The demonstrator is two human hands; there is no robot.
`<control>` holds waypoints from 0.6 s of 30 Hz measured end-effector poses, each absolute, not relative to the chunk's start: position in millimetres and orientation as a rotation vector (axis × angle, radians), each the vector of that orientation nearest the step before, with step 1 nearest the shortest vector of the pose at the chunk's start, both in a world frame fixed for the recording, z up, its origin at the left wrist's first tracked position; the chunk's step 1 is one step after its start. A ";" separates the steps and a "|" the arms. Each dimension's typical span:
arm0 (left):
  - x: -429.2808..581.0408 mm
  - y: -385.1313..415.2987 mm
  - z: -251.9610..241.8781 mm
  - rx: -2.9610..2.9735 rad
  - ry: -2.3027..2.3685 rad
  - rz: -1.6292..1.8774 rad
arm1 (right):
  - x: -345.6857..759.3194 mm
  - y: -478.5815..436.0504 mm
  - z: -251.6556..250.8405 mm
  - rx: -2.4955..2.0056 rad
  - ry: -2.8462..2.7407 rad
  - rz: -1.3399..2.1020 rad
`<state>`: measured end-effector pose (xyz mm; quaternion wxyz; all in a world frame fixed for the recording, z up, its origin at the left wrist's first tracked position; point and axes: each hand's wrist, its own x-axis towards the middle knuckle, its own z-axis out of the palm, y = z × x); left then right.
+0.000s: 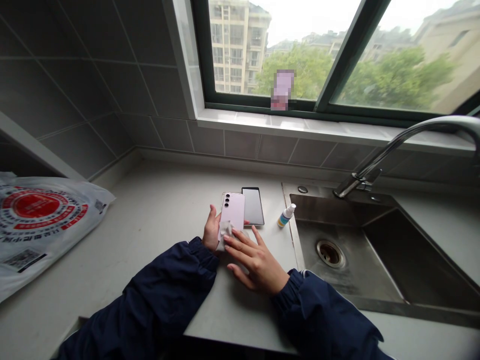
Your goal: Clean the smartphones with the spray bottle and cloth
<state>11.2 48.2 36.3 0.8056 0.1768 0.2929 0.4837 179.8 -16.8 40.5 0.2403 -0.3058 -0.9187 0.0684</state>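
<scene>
1. Here's the pale pink phone (pixel 235 208), centre of the frame, its back up and tilted toward us, three camera lenses at its upper left.
2. The left hand (pixel 211 231) has it: thumb up along the left edge, fingers curled round underneath, one fingertip peeping out at the right edge. Whether the phone also rests on the counter (pixel 161 200), I can't tell.
3. Over to the right hand (pixel 258 262), just below centre: fingers long and fanned well apart, tips laid on a crumpled greyish cloth (pixel 226 228) over the phone's lower back. No closed grip there that I can see.
4. Handling, then: I'd judge the phone fairly light, quite stiff and slick on that smooth back, with glass and lenses that wouldn't like a drop.
5. Best hold, I'd say: the two long side edges, lower half, palm beneath, clear of the lenses.
6. The cloth looks thin, soft and limp; flat fingertips or a pinched fold should manage it.
7. Just right of the phone, a dark-framed flat panel (pixel 254 206); farther right, a small spray bottle (pixel 287 216) stands by the sink (pixel 378 302).
</scene>
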 end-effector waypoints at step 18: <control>21.1 37.0 28.7 0.622 0.505 0.971 | 185.3 -5.4 31.1 -1.326 -2.326 0.054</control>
